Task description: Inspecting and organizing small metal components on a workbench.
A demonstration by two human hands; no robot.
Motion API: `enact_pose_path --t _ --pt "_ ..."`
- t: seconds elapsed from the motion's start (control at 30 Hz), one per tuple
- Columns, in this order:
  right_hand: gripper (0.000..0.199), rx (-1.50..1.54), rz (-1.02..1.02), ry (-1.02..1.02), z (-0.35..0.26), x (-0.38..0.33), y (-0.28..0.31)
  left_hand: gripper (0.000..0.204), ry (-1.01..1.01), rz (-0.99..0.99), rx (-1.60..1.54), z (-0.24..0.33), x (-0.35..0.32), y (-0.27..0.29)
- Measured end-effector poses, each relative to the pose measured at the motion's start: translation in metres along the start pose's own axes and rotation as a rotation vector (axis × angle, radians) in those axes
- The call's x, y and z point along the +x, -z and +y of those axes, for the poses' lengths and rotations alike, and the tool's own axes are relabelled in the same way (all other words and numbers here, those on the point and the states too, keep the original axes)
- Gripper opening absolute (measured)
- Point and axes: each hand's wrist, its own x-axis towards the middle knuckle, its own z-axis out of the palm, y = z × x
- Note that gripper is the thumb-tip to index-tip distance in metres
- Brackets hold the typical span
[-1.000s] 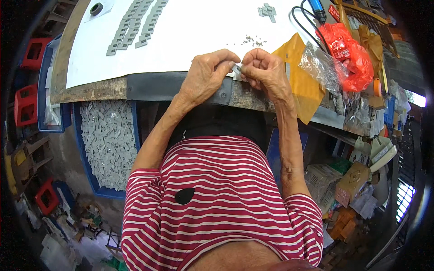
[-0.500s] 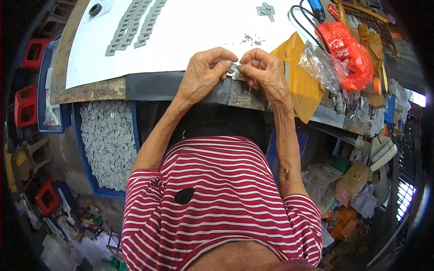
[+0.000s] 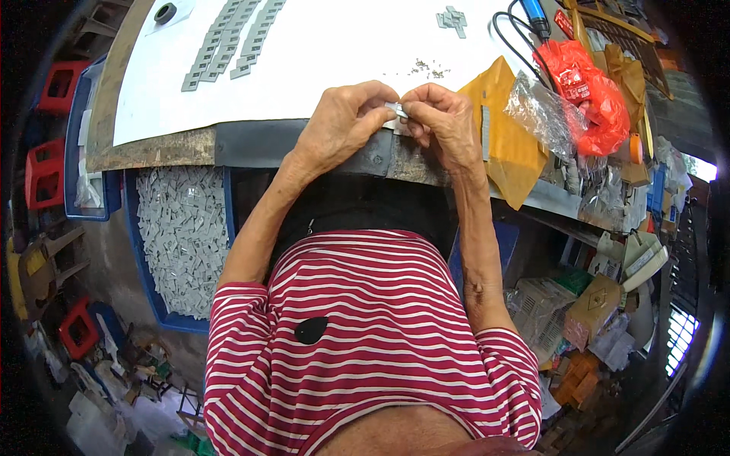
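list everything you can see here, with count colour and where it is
small part: one, grey, pinched between both hands at the table's near edge
white sheet: one, covering the tabletop
rows of flat parts: two long rows, grey, far left on the sheet
small pile of parts: one, grey, far right on the sheet
black ring: one, far left corner of the sheet
yellow envelope: one, right of the hands
clear bag: one, lying on the envelope
red bag: one, far right on the table
blue bin: one, under the table on the left, full of grey parts
red stools: several, at the left
striped shirt: red and white
left hand: pinching the part
right hand: pinching the part
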Motion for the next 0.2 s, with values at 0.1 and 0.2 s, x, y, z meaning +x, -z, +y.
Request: enact_pose_path --t 0.1,0.2 --pt "0.009 0.0 -0.021 0.0 -0.0014 0.0016 -0.0021 0.018 -0.079 0.038 0.109 -0.0019 -0.0001 0.003" --pt "0.01 -0.003 -0.008 0.009 0.0012 0.0081 -0.0086 0.02 -0.153 0.064 0.188 -0.0061 -0.001 0.0067"
